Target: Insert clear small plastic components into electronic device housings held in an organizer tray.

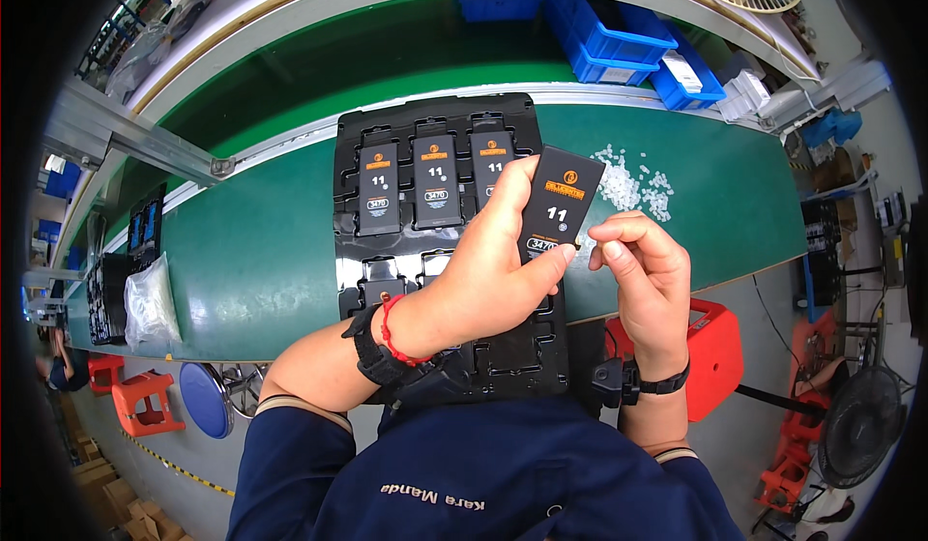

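My left hand is closed around a flat black phone battery with orange and white print, tilted, its thumb on the lower front. Close beside the battery's lower right corner, my right hand pinches thumb and forefinger together. Whatever may be between those fingertips is too small to make out. Below both hands lies a black moulded tray. Three similar batteries rest in its far row, the right one partly covered by my left hand. Another battery shows in the nearer row, mostly hidden by my left wrist.
Small whitish translucent pieces lie scattered on the green table, right of the tray. Blue bins stand at the back right. At the left end are a clear plastic bag and stacked black trays. Red stools stand below.
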### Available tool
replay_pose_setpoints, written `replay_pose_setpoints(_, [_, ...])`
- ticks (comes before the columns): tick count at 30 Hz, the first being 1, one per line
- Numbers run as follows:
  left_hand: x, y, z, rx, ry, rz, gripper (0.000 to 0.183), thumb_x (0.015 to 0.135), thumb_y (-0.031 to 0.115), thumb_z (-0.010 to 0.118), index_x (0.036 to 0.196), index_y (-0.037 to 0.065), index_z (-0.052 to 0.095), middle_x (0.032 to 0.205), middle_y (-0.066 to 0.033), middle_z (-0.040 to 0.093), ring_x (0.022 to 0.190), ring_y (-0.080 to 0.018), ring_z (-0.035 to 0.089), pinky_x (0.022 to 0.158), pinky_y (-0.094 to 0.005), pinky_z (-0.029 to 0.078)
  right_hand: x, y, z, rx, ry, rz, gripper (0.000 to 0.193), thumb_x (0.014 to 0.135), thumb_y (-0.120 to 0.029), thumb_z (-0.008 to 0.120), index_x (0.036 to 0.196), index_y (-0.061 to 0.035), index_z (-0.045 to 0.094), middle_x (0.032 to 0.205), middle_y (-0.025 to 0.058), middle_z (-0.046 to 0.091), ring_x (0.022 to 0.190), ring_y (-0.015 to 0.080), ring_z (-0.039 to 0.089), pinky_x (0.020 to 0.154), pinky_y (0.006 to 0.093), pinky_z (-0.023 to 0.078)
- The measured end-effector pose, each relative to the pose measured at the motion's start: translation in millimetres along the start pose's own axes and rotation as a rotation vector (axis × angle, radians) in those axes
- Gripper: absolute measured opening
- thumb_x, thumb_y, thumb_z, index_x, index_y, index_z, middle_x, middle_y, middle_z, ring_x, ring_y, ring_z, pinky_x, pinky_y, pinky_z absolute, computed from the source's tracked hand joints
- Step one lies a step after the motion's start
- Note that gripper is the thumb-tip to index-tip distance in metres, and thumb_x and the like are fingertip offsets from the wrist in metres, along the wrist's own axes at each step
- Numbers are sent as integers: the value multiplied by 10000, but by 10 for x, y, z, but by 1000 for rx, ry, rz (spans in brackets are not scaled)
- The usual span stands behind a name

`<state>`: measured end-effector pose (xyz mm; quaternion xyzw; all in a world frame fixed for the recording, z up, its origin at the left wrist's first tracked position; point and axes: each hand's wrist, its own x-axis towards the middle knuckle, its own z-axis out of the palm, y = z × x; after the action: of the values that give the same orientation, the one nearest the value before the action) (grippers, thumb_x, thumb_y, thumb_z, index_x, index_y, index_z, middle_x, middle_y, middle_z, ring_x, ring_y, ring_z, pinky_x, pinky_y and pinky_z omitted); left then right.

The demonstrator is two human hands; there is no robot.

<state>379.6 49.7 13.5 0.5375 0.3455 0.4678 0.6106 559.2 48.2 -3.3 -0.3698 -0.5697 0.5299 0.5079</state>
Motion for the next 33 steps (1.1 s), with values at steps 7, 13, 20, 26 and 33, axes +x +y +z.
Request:
replay_pose_setpoints(7, [3, -14, -11, -23, -1, 10, 616, 834, -46, 556, 1353, 27, 232, 1163, -64, 444, 944, -84, 535, 620, -199, 545, -38, 11, 67, 122, 29, 82, 114, 849, 48, 585, 954, 25, 622, 939, 56, 610, 801, 94, 579, 708, 217, 486])
replay_pose_setpoints(13, [4, -33, -2, -28, 16, 44, 611, 836, -53, 553, 1350, 28, 234, 1154, -63, 442, 945, -82, 535, 621, -198, 542, -32, 57, 101, 172, 46, 57, 118, 834, 41, 617, 949, 20, 601, 866, 47, 620, 759, 80, 584, 665, 200, 481])
replay_pose_setpoints(20, [15, -70, -5, 0, -2, 99, 591, 836, -35, 558, 1336, 26, 249, 1137, -57, 447, 935, -75, 530, 618, -189, 536, -28, 59, 122, 237, 67, 96, 145, 818, 33, 646, 944, -1, 581, 837, 32, 615, 756, 67, 578, 648, 187, 465])
replay_pose_setpoints(26, [17, -61, -3, 46, 2, 113, 584, 828, -34, 559, 1328, 20, 260, 1134, -57, 452, 922, -68, 526, 608, -184, 522, -29, 45, 121, 259, 47, 99, 130, 817, 37, 647, 909, -5, 565, 841, 43, 616, 764, 71, 583, 665, 189, 472])
replay_pose_setpoints(33, [-2, -41, -17, 131, -28, 118, 571, 819, -52, 544, 1318, 2, 273, 1134, -64, 452, 959, -77, 510, 681, -206, 499, -50, 23, 145, 152, 80, 29, 156, 800, 85, 640, 892, 2, 546, 857, 77, 626, 797, 104, 603, 714, 218, 494])
